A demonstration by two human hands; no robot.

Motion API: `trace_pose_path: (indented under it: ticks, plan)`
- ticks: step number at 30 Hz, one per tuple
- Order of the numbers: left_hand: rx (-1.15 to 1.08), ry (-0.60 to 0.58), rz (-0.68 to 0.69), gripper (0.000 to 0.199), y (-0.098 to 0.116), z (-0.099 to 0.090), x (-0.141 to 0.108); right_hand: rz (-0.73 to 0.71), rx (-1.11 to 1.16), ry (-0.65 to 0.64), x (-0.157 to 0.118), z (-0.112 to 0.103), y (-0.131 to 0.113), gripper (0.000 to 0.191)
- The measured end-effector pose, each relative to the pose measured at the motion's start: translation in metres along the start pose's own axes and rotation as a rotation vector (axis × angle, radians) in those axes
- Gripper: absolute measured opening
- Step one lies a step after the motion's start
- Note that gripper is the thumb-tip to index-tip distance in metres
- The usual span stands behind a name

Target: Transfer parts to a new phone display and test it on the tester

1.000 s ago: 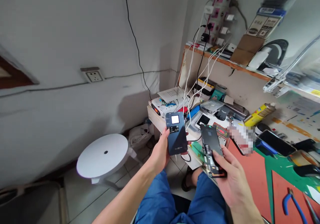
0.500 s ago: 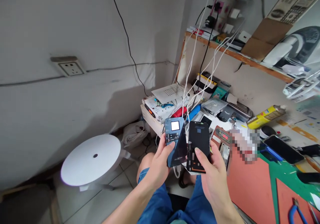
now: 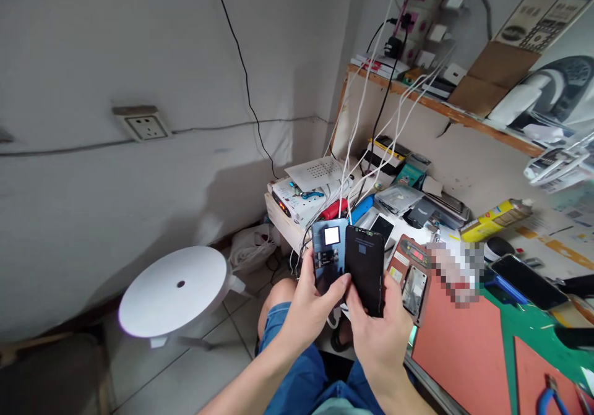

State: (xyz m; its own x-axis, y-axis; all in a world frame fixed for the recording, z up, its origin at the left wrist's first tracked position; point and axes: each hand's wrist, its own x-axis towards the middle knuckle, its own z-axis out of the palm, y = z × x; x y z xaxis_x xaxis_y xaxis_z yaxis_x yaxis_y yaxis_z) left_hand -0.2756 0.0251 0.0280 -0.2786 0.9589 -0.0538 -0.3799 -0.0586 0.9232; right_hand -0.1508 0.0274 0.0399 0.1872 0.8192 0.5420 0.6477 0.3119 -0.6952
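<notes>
My left hand [image 3: 312, 307] is wrapped round a blue-grey device [image 3: 328, 254] with a small lit white square and printed markings near its top. Its thumb reaches across to the lower left edge of a black phone screen part [image 3: 364, 266]. That part is in my right hand [image 3: 383, 325], which grips it by the lower end and right side, dark inner face toward me. Both items are held upright side by side over my lap, their edges close together. The lower end of the blue-grey device is hidden by my left hand.
A round white stool [image 3: 174, 300] stands at the left. On the workbench at right lie an orange mat [image 3: 461, 347], an opened phone in a brown holder [image 3: 408, 273], a dark phone [image 3: 528, 281] and blue-handled pliers [image 3: 550, 396]. White cables [image 3: 355, 121] hang down behind my hands.
The two items have come closer together. My left thumb has shifted from the blue-grey device's face to the black part's edge, and my right thumb has moved down and left. The view has shifted slightly.
</notes>
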Motion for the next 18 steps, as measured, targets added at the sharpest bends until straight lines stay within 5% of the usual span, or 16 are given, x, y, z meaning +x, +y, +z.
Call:
trace_pose_path:
  ticks: [7,18]
  plan:
    - [0.063,0.009,0.048,0.060,-0.006,-0.001,0.001,-0.248,-0.124,0.098,0.005,0.005,-0.006,0.025]
    - [0.169,0.061,0.086,0.041,-0.003,0.006,0.000,-0.362,-0.250,0.123,0.005,0.014,-0.013,0.014]
